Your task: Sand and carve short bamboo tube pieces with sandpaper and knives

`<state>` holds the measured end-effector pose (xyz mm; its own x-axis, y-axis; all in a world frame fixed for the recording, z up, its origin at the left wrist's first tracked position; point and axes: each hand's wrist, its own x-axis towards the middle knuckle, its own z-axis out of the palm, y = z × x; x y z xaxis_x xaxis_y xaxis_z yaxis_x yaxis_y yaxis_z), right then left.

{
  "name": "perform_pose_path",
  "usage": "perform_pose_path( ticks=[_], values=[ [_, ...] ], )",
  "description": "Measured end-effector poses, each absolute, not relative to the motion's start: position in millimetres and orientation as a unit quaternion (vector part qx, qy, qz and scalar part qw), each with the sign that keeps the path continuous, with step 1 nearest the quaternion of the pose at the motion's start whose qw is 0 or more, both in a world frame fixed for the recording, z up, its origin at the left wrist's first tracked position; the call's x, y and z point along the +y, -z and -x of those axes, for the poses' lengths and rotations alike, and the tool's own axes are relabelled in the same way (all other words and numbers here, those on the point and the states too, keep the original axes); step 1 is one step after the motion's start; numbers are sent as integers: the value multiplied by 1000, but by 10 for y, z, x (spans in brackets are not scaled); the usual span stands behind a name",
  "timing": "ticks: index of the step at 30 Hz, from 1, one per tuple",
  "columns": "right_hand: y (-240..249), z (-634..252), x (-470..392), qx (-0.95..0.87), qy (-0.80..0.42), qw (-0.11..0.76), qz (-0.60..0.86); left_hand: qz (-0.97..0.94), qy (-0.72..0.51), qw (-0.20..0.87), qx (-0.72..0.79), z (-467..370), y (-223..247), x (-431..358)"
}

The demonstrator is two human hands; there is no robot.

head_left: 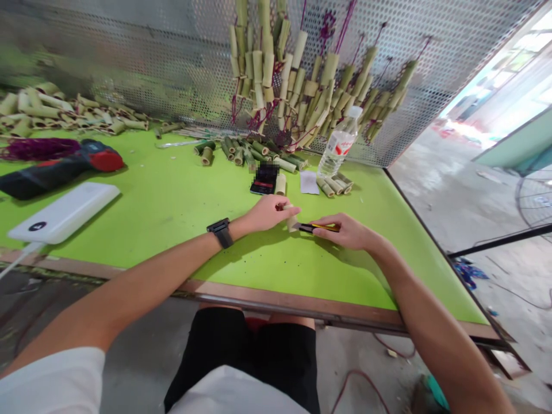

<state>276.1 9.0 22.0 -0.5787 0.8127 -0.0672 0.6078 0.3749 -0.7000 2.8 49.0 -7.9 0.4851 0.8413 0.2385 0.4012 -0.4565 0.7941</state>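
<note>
My left hand (269, 213), with a dark watch on the wrist, is closed on a short pale bamboo piece (292, 223) just above the green tabletop. From the right, my right hand (340, 230) grips a utility knife (317, 228) with a black and yellow handle. Its blade meets the lower end of the bamboo, near my left fingertips. Just beyond my left hand stands another short bamboo piece (280, 184), next to a black phone-like object (264, 179) that is partly blurred out.
A water bottle (340, 144), a white paper (309, 182) and bamboo pieces (334, 185) are at the back right. Strung bamboo (297, 80) hangs on the mesh. Left lie a power bank (64, 213), a black-red power tool (64, 167), purple string (38, 148) and a bamboo pile (64, 109).
</note>
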Motion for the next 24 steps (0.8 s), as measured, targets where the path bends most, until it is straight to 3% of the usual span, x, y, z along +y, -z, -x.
perform_pose_path(
  ticks=[9, 15, 24],
  values=[
    [-230, -2765, 95, -822, -343, 125, 437, -792, -320, 344, 389, -14, 102, 502],
    [-187, -2753, 120, -829, -267, 179, 458, -795, -291, 408, 343, 52, 102, 557],
    [-151, -2703, 74, -888, -149, 185, 393, -770, -296, 438, 358, 61, 74, 599]
  ],
)
